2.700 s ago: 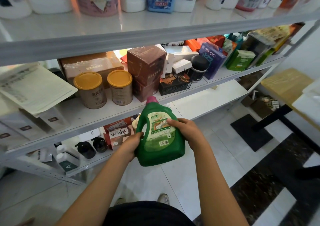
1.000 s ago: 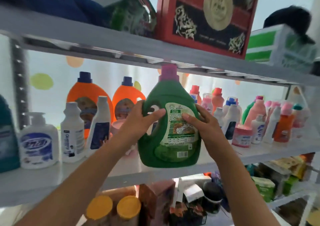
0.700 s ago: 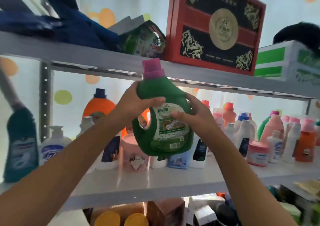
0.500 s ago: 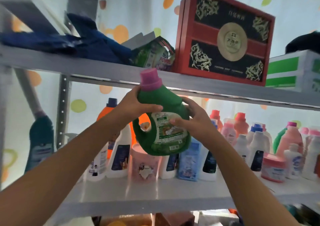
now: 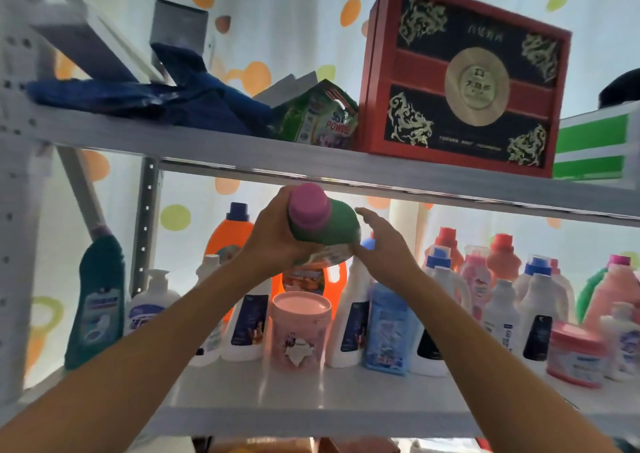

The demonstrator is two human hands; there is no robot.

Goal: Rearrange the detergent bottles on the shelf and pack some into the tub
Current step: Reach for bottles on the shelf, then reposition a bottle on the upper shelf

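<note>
**Green bottle held tipped at shelf height, left grip on it**

White metal shelving against a curtain with orange and green dots. Two levels in view: upper shelf (image 5: 311, 165) and bottle shelf (image 5: 311, 393) below it.

Left hand (image 5: 273, 241) is clamped round the neck and shoulder of the green detergent bottle (image 5: 337, 227), fingers wrapped under it. Bottle is tilted hard, pink cap (image 5: 309, 206) pointing toward the camera, label end away and down. It sits in the air between the two levels, just under the edge of the upper shelf, touching neither.

Right hand (image 5: 384, 244) is just right of the grip, fingers straight and slightly spread, palm against the bottle's side or just off it; can't tell if there's contact. It holds nothing.

Directly below the grip: pink tub (image 5: 299, 334) with its lid on, contents not visible. Behind the grip, an orange detergent bottle (image 5: 230, 234) with blue cap. Left of the grip and lower: teal bottle (image 5: 97, 307) and a white pump bottle (image 5: 149, 307). Right of it and lower: blue refill pouch (image 5: 388, 331), a row of white bottles with dark labels, pink and red-capped bottles further right, and a short pink jar (image 5: 575, 355) with its lid on.

Above the grip, on the upper shelf: blue cloth (image 5: 166, 99) to the left, green detergent bag (image 5: 318, 116), red gift box (image 5: 460, 78) and a green-and-white box (image 5: 592, 147) to the right.
</note>
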